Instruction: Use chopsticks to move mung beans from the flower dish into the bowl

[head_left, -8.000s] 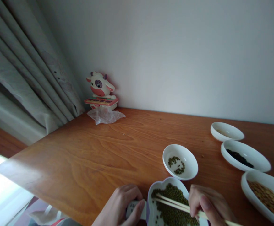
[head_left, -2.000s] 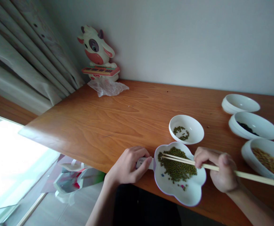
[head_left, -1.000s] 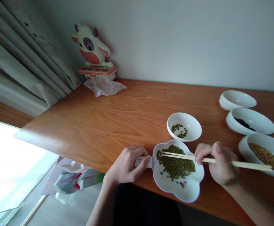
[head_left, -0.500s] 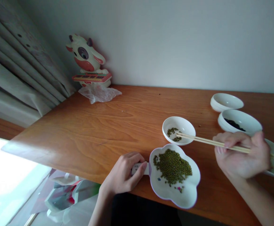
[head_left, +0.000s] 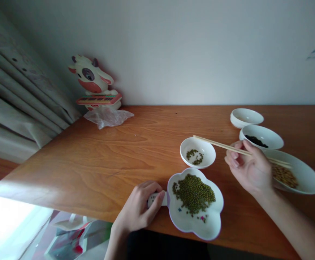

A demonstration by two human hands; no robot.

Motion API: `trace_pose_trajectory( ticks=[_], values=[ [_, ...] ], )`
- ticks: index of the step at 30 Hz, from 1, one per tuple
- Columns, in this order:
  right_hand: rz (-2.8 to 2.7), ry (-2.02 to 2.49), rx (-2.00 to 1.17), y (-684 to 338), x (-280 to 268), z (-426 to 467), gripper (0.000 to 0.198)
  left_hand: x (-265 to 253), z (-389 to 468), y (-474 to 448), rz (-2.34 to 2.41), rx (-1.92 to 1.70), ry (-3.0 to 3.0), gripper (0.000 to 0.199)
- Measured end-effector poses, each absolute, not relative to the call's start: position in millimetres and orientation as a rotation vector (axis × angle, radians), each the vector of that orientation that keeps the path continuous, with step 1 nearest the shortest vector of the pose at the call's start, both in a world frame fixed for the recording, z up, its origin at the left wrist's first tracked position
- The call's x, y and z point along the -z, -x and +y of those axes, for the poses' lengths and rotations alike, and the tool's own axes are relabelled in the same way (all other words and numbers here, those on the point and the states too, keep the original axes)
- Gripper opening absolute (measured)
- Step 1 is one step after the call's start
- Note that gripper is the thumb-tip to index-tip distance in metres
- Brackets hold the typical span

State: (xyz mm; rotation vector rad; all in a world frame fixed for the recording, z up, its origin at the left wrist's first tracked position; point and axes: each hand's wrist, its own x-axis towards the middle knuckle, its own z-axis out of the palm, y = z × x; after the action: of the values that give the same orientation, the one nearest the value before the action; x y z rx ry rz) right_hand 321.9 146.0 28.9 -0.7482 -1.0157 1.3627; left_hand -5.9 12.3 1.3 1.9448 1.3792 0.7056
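My left hand is closed around the short labelled handle of a white flower-shaped dish with a lilac rim. Green mung beans are heaped in that dish. In my right hand is a pair of wooden chopsticks, gripped near the middle. Their tips lie over the far rim of a small white bowl, and I see no bean between them. A few mung beans sit on that bowl's bottom, just beyond the flower-shaped dish.
At the right stand a bowl of tan grains, a bowl with dark pieces and another white bowl. A cow toy keyboard and a crumpled plastic bag are at the back left. Bags lie below the table edge.
The chopstick tips have risen from inside the small bowl to its far rim. My right hand has turned and moved up and left. The view has shifted slightly right; my left hand keeps its hold.
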Motion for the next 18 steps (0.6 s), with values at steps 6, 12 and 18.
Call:
trace_pose_trajectory(
  ticks=[6, 12, 18],
  values=[
    [-0.988, 0.733, -1.495, -319.2, -30.9, 145.2, 0.008, -0.5, 14.6, 6.6, 1.378, -0.726, -1.948, 0.028],
    [-0.996, 0.711, -1.495, -316.5, -31.6, 144.3, 0.019, 2.3, 13.9, 8.0, 1.414, -0.757, -1.928, 0.029],
    [-0.996, 0.69, -1.476, -314.8, -27.0, 149.9, 0.028, 1.5, 14.4, 7.9, 1.429, -0.763, -1.939, 0.03]
  ],
)
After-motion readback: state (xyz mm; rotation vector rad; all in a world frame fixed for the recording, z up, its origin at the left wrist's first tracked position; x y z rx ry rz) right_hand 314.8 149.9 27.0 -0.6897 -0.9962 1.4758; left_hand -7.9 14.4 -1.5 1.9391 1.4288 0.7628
